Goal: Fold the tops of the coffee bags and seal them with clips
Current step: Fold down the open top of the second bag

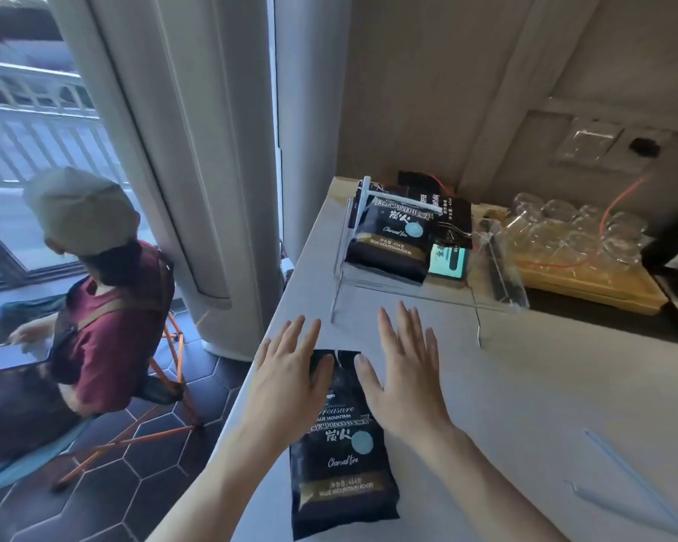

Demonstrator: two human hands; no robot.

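A dark coffee bag (343, 451) lies flat on the white counter (525, 385), its top pointing away from me. My left hand (290, 369) rests flat with spread fingers on the bag's upper left corner. My right hand (402, 365) lies flat on the upper right side, thumb on the bag's top. A long pale blue clip (635, 483) lies on the counter at the lower right, apart from both hands. Another coffee bag (392, 236) with a white clip (404, 201) across its top stands in a clear rack (408, 291) further back.
More dark bags (453, 217) and a teal packet (449, 260) sit in the rack. Glass cups on a wooden tray (588, 283) stand at the right. The counter's left edge drops to a tiled floor, where a person in a red shirt (106, 318) sits by the window.
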